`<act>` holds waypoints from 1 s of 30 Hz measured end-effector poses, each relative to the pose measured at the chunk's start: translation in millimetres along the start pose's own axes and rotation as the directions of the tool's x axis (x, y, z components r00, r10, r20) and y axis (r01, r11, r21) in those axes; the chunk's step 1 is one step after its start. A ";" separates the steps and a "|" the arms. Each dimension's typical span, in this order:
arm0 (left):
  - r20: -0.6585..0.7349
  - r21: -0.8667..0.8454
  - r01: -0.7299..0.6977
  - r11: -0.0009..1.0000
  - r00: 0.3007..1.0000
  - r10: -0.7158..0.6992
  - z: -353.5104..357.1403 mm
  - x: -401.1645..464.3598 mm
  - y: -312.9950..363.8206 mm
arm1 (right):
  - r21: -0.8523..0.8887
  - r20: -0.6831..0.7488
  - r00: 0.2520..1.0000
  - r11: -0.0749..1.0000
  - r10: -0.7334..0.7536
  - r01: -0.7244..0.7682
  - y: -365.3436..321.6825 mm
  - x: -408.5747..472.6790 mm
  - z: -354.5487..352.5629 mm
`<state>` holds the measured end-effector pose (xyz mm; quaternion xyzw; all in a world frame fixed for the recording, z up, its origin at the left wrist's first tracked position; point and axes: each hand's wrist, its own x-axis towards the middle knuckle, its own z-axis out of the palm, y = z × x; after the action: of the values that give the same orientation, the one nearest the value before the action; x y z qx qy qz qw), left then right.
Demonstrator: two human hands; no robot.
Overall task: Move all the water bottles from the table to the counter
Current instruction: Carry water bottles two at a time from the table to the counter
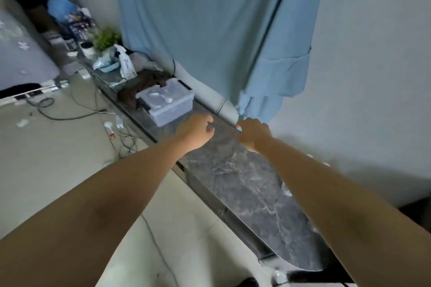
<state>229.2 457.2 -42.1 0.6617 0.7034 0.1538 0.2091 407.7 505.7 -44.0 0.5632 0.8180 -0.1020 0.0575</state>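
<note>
Both my arms reach out over the dark marble counter (235,177). My left hand (198,131) hovers above the counter near a plastic box, fingers loosely curled, with nothing seen in it. My right hand (253,134) is at the counter's back edge by the curtain's lower end, its back toward me and fingers curled down; a small pale bit shows at its fingertips, and what it is cannot be made out. A clear water bottle (287,190) peeks out on the counter beside my right forearm, mostly hidden. A white bottle cap (279,277) shows at the bottom edge.
A lidded clear plastic box (166,103) stands on the counter just beyond my left hand, with brown cloth, a spray bottle (126,63) and a plant (106,39) farther back. A blue curtain (210,30) hangs behind. Cables (70,109) lie on the floor to the left.
</note>
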 end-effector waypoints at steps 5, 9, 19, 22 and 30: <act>-0.117 0.070 0.179 0.981 0.978 -0.170 -86.4 -71.7 -119.9 | 0.023 -0.016 0.974 0.974 -0.225 0.225 -157.4 10.9 -1.4; -0.198 0.064 0.326 0.943 0.930 -0.308 -140.5 -129.0 -191.5 | 0.024 -0.008 0.923 0.923 -0.385 0.385 -262.3 16.4 0.9; -0.336 -0.069 0.576 0.814 0.755 -0.563 -201.1 -232.5 -341.7 | -0.043 0.080 0.724 0.723 -0.685 0.689 -466.8 34.4 15.3; -0.346 -0.084 0.622 0.779 0.715 -0.608 -214.8 -239.6 -379.3 | -0.031 0.099 0.696 0.697 -0.711 0.716 -510.3 48.7 16.6; -0.395 -0.152 0.705 0.693 0.599 -0.696 -272.1 -208.4 -491.1 | -0.034 0.125 0.570 0.571 -0.812 0.820 -643.2 131.4 14.8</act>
<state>-324.1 228.3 -30.0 0.2850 0.9349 0.1920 0.0884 -239.9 399.9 -20.2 0.1139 0.9853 -0.1075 0.0679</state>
